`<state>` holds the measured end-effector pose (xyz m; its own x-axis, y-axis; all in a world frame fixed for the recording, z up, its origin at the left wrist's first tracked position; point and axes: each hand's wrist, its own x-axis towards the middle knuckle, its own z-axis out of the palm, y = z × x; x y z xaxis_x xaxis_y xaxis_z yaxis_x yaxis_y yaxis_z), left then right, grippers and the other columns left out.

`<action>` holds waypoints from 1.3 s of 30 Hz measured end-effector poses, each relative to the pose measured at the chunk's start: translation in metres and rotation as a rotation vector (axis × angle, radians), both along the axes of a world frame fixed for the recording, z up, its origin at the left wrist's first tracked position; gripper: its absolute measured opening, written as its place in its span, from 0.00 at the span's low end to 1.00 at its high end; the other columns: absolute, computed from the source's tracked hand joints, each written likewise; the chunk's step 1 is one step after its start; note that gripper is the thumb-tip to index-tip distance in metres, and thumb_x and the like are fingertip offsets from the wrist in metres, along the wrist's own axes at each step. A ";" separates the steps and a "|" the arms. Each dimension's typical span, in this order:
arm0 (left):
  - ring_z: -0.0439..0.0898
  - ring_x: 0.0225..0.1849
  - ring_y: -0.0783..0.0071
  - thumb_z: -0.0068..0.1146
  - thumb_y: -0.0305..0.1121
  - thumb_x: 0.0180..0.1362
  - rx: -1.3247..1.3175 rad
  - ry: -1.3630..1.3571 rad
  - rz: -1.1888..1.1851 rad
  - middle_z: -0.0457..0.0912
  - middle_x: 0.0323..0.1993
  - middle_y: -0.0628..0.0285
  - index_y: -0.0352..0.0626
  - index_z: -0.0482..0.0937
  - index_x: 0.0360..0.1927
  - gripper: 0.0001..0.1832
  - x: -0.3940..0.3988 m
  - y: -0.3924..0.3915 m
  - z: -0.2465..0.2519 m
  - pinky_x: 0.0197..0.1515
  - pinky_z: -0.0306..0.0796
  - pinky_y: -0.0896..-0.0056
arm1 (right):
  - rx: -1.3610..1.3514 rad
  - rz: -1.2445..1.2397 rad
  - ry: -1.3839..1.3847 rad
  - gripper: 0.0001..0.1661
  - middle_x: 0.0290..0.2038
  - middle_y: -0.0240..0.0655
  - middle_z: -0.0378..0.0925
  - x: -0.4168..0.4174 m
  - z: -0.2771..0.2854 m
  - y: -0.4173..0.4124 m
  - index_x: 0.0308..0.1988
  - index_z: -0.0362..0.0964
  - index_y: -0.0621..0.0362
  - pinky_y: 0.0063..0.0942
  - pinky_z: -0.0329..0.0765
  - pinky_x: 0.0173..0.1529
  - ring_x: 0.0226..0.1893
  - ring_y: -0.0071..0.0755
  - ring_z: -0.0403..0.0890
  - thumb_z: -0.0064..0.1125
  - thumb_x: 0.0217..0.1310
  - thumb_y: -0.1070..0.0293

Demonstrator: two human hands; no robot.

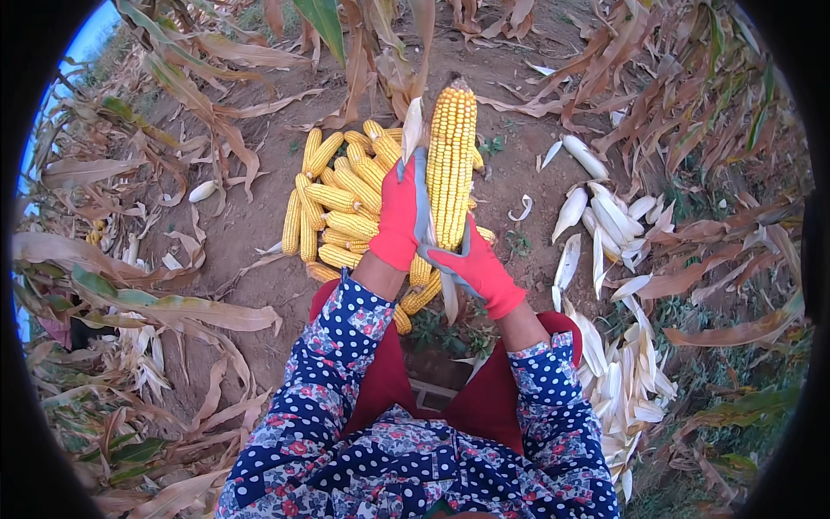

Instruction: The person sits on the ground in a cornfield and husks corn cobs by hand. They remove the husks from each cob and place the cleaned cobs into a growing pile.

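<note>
A large yellow corn cob (452, 156) stands upright in front of me, its kernels bare and its dark tip pointing away. My right hand (478, 267), in a red and grey work glove, grips the cob near its base. Along the cob's left side my left hand (400, 214), gloved alike, is closed on a pale husk leaf (412, 126) that is peeled back from it. More husk (449, 297) hangs below the base. Beneath and left of the hands lies a heap of husked yellow cobs (350, 185) on the soil.
Several cobs still in pale husk (609, 214) lie on the right. Stripped husks (626, 383) are piled beside my right knee. Dry corn stalks and leaves (214, 123) hang around both sides, and one plant (363, 58) stands straight ahead. A lone pale cob (203, 191) rests at left.
</note>
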<state>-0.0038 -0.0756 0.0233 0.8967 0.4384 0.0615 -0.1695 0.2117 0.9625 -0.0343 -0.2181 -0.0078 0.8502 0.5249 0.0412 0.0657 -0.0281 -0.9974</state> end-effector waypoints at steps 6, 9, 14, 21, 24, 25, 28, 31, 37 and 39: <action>0.68 0.24 0.86 0.49 0.38 0.66 -0.101 0.007 -0.098 0.77 0.30 0.69 0.37 0.74 0.51 0.16 -0.013 -0.012 0.009 0.26 0.64 0.82 | 0.437 -0.059 0.302 0.28 0.49 0.31 0.75 0.014 0.011 -0.011 0.55 0.65 0.60 0.25 0.73 0.52 0.48 0.24 0.76 0.64 0.59 0.64; 0.63 0.20 0.88 0.48 0.41 0.68 -0.144 0.014 -0.116 0.76 0.26 0.71 0.41 0.76 0.46 0.15 -0.012 -0.018 0.009 0.22 0.57 0.83 | 0.692 -0.250 0.374 0.19 0.45 0.30 0.75 0.025 0.015 -0.025 0.51 0.71 0.60 0.23 0.72 0.50 0.45 0.24 0.76 0.59 0.62 0.64; 0.71 0.21 0.78 0.44 0.46 0.69 -0.331 0.004 -0.075 0.69 0.20 0.70 0.38 0.74 0.40 0.19 -0.001 0.018 0.009 0.26 0.67 0.77 | 1.034 -0.502 0.372 0.17 0.46 0.32 0.76 0.063 -0.015 -0.063 0.49 0.73 0.59 0.33 0.71 0.56 0.50 0.29 0.75 0.54 0.64 0.63; 0.78 0.43 0.64 0.51 0.49 0.64 -0.560 0.069 -0.082 0.74 0.44 0.58 0.41 0.69 0.52 0.23 0.012 0.003 -0.016 0.48 0.74 0.61 | 0.990 -0.838 0.108 0.16 0.44 0.32 0.75 0.073 0.006 -0.083 0.48 0.72 0.55 0.33 0.73 0.53 0.48 0.30 0.75 0.59 0.61 0.65; 0.79 0.44 0.67 0.53 0.49 0.64 -0.430 0.137 -0.118 0.76 0.45 0.58 0.43 0.70 0.54 0.23 0.001 -0.007 -0.014 0.47 0.75 0.65 | 0.961 -0.964 0.096 0.20 0.48 0.30 0.74 0.082 0.006 -0.086 0.52 0.72 0.54 0.33 0.70 0.56 0.50 0.29 0.73 0.60 0.59 0.64; 0.80 0.43 0.67 0.52 0.50 0.64 -0.430 0.205 -0.288 0.78 0.45 0.58 0.42 0.70 0.54 0.24 -0.003 -0.010 -0.017 0.47 0.76 0.64 | 0.973 -0.970 0.079 0.19 0.45 0.30 0.74 0.081 0.009 -0.086 0.51 0.71 0.54 0.32 0.72 0.54 0.48 0.29 0.74 0.61 0.59 0.65; 0.83 0.39 0.68 0.51 0.53 0.63 -0.459 0.380 -0.742 0.81 0.44 0.57 0.39 0.72 0.54 0.28 -0.013 -0.025 -0.024 0.43 0.78 0.63 | 1.009 -0.940 0.014 0.17 0.41 0.31 0.72 0.078 0.018 -0.079 0.48 0.67 0.55 0.29 0.74 0.48 0.43 0.27 0.76 0.61 0.60 0.66; 0.83 0.41 0.67 0.53 0.55 0.61 -0.648 0.422 -0.811 0.81 0.44 0.56 0.39 0.72 0.54 0.29 -0.011 -0.057 -0.017 0.43 0.78 0.62 | 0.990 -0.896 0.025 0.16 0.40 0.31 0.72 0.052 0.030 -0.057 0.48 0.67 0.55 0.29 0.74 0.49 0.42 0.26 0.75 0.60 0.62 0.65; 0.81 0.45 0.57 0.56 0.48 0.59 -0.929 0.041 -0.422 0.81 0.41 0.54 0.45 0.73 0.45 0.19 0.031 -0.006 -0.020 0.51 0.75 0.52 | 0.445 -0.409 -0.077 0.38 0.57 0.39 0.68 -0.003 0.026 -0.017 0.64 0.56 0.64 0.28 0.69 0.60 0.56 0.29 0.71 0.64 0.57 0.71; 0.81 0.42 0.57 0.57 0.45 0.58 -0.889 -0.034 -0.386 0.81 0.39 0.54 0.43 0.73 0.43 0.17 0.040 0.022 -0.022 0.50 0.75 0.52 | 0.339 -0.206 -0.080 0.42 0.61 0.41 0.65 -0.010 0.038 -0.026 0.67 0.51 0.64 0.29 0.66 0.63 0.62 0.32 0.66 0.63 0.57 0.70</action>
